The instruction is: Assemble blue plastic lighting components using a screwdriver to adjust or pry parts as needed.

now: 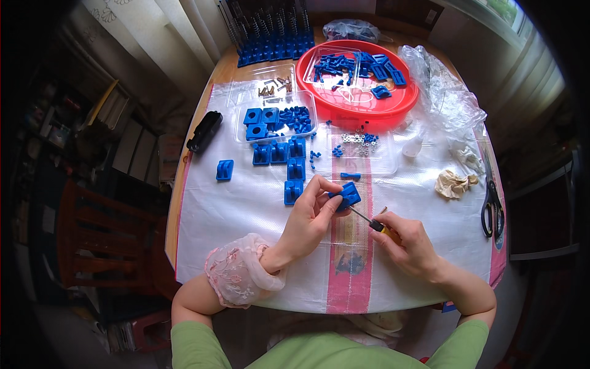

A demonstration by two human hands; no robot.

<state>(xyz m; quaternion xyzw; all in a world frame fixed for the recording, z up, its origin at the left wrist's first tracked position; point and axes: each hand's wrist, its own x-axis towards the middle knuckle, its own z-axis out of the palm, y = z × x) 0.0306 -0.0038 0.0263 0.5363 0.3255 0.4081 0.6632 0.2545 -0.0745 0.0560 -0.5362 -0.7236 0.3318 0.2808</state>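
My left hand [309, 216] holds a small blue plastic block [349, 195] between thumb and fingers just above the table. My right hand [408, 242] grips a screwdriver [370, 222] with a yellow and black handle; its thin shaft points up-left and its tip meets the underside of the block. Both hands hover over the white plastic sheet [246, 215] that covers the table. A pink lace cuff sits on my left wrist.
Several blue blocks [281, 154] lie ahead of my left hand, with one blue block [224, 170] apart at left. Clear trays hold blue parts [276, 118], screws [274, 87] and nuts [359, 145]. A red basin [359, 107], scissors [492, 206], crumpled cloth [453, 183], black object [204, 130].
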